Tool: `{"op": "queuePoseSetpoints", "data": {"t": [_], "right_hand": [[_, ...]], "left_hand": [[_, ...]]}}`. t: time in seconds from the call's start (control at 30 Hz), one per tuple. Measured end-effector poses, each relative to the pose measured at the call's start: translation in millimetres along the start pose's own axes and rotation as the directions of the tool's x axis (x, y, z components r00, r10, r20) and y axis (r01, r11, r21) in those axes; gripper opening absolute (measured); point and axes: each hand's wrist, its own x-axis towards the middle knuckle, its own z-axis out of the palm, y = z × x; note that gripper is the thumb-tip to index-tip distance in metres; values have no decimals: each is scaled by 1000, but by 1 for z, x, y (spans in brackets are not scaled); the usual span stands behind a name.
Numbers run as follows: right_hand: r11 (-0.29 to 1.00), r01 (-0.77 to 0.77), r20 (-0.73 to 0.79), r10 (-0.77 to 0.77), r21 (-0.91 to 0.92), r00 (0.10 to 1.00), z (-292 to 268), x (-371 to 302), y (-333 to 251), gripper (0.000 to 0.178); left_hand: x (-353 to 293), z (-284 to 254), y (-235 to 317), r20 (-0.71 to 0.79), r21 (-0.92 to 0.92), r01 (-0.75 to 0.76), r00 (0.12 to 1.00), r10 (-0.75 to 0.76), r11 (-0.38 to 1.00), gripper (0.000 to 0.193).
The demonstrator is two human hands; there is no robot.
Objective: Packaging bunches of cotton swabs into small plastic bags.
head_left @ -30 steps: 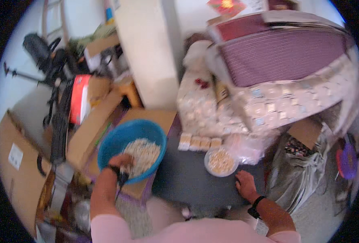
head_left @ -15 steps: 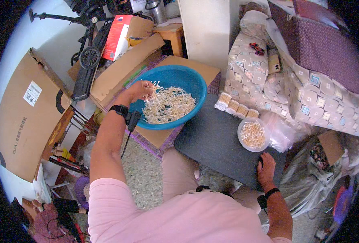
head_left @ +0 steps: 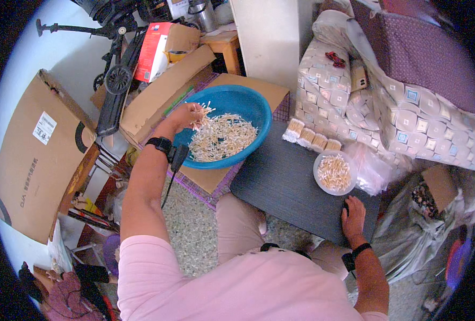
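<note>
My left hand (head_left: 185, 117) is closed around a bunch of cotton swabs (head_left: 201, 115), whose tips stick out past the fingers. It is held over the left side of a round blue basin (head_left: 266, 101). Loose cotton swabs (head_left: 232, 140) lie heaped in the basin. My right hand (head_left: 353, 216) rests on a dark tabletop (head_left: 285, 184) near its right end, fingers stretched forward. Just beyond it stands a round translucent tub (head_left: 318, 179) full of cotton swabs (head_left: 335, 174). Several bundles of swabs (head_left: 318, 142) in clear wrapping sit in a row behind the tub.
The basin stands on flattened cardboard (head_left: 275, 96) over a purple wire frame (head_left: 200, 195). Clear plastic bags (head_left: 370, 170) lie right of the tub. A patterned covered seat (head_left: 326, 80) is at the back right, a large carton (head_left: 42, 155) at the left. Another person's sleeve (head_left: 69, 297) shows at lower left.
The view has shifted slightly. My left hand stays over the basin with the swabs, its grip turned a little. My right hand remains on the tabletop.
</note>
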Motion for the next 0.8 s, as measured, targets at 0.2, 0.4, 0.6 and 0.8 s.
{"op": "queuePoseSetpoints", "data": {"t": [0.2,0.4,0.6,0.8], "right_hand": [[1000,-19,2,19,14,1000,-8,-4,-1,39],[999,-19,8,19,34,1000,-7,2,-2,39],[998,-38,15,38,49,999,-7,3,4,39],[993,-79,13,78,88,997,-5,0,8,36]], "left_hand": [[1,19,28,35,-86,-8,999,11,996,12],[-3,63,85,223,26,-159,963,149,987,14],[-10,156,153,383,-80,-298,872,305,951,23],[0,285,177,513,-125,-291,799,313,948,28]]}}
